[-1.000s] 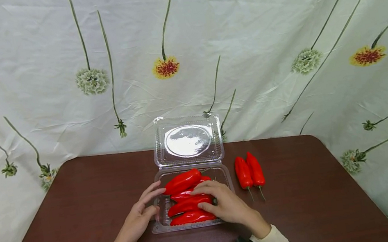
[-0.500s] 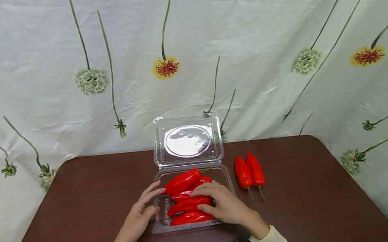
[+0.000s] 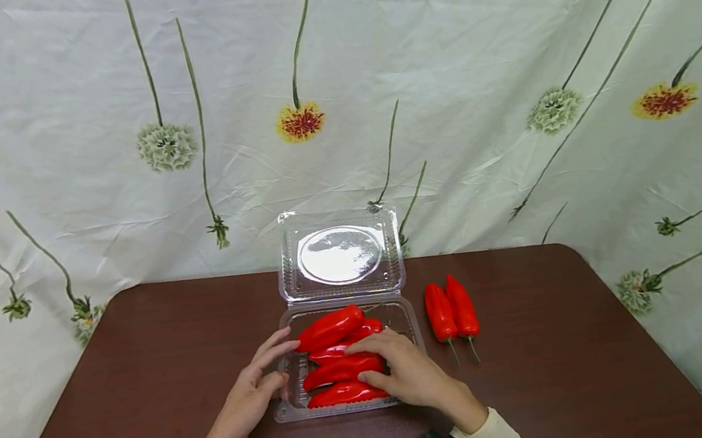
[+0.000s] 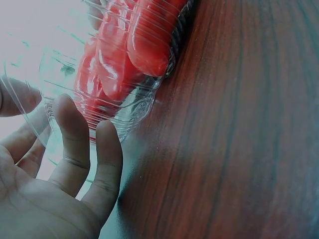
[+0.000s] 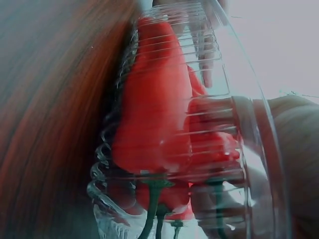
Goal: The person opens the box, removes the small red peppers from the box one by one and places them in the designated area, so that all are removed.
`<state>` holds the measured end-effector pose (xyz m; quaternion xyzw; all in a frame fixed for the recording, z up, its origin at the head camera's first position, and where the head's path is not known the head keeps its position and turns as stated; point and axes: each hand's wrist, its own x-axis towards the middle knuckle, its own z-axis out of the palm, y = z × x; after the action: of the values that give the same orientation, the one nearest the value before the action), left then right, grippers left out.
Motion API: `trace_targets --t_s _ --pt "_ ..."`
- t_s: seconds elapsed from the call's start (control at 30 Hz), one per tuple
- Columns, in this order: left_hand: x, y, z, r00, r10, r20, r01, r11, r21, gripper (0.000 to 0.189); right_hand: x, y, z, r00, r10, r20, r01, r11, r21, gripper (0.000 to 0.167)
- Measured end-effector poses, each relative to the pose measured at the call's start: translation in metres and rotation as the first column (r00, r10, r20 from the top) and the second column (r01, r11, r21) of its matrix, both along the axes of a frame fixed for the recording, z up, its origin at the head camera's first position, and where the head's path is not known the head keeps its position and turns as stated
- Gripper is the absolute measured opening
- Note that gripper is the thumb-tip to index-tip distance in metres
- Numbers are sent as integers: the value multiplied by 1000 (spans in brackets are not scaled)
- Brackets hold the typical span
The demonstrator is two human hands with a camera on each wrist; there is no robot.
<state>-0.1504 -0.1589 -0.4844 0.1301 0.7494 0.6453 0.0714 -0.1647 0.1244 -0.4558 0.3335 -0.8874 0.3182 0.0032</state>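
Observation:
A clear plastic clamshell container (image 3: 291, 405) stands open on the table, with several red chili peppers lying crosswise in it. My left hand (image 3: 251, 397) is at its left side, index and middle fingers extended over the rim towards the rear chili pepper (image 3: 331, 329). In the left wrist view, other fingers (image 4: 109, 159) lie against the outside of the clear wall. From the right, my right hand (image 3: 412, 369) reaches in, thumb and fingers on either side of a red chili pepper (image 3: 339, 372). The right hand partly hides the peppers' stem ends.
Two more red chili peppers (image 3: 440, 313) lie side by side on the brown table (image 3: 547, 371), right of the container. The container's lid (image 3: 339, 254) stands raised at the back, before a flower-printed cloth (image 3: 435, 50).
Both hands stay in nearly the same place. The right hand and the peppers under it shift only slightly.

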Motion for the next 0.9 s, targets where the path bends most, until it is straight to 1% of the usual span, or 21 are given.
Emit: trace_targets --t_s 0.23,0.5,0.63,0.9 --pt "1 0 0 1000 2 8 -2 1000 9 48 -2 1 1 1000 5 -12 -5 999 -34 39" --pt "1 0 1 1000 6 10 -6 1000 7 48 -5 3 4 999 18 26 -16 996 -93 37" --pt "1 0 0 1000 2 11 -2 1000 11 48 -6 4 4 999 23 22 -20 994 -106 38" --pt "1 0 -1 1000 0 -6 0 1000 19 48 -6 6 5 1000 -8 0 8 993 -117 40"
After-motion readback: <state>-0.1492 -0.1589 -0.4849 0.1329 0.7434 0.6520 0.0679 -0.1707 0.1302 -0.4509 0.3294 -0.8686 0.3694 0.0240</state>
